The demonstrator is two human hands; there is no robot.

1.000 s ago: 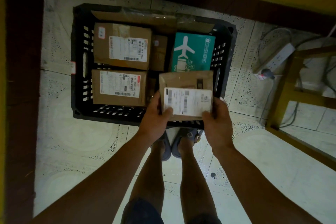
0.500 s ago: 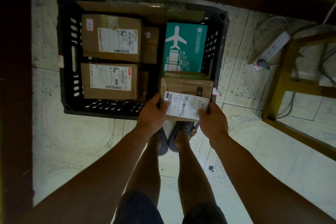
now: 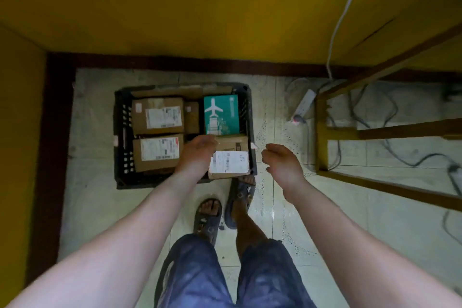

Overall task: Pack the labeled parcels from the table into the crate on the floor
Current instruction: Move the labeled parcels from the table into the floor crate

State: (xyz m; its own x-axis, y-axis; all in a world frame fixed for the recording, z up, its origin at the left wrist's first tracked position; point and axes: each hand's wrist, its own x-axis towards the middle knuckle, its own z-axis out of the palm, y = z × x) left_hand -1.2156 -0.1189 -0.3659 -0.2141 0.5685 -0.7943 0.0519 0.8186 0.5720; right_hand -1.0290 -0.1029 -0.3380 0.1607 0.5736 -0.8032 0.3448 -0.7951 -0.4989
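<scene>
— What sort of place is this?

— A small back room used for parcel packing, in a home or a modest shop; which one cannot be told. Mustard-yellow walls (image 3: 200,7) meet a dark skirting board (image 3: 175,62) above pale, worn floor tiles (image 3: 287,207).

— And the signs of parcel work?

— A black plastic crate (image 3: 120,132) in the corner, filled with labelled cardboard parcels (image 3: 157,115). Beside it, a power strip (image 3: 303,105) and loose cables (image 3: 400,155) lie under a wooden frame (image 3: 322,132).
</scene>
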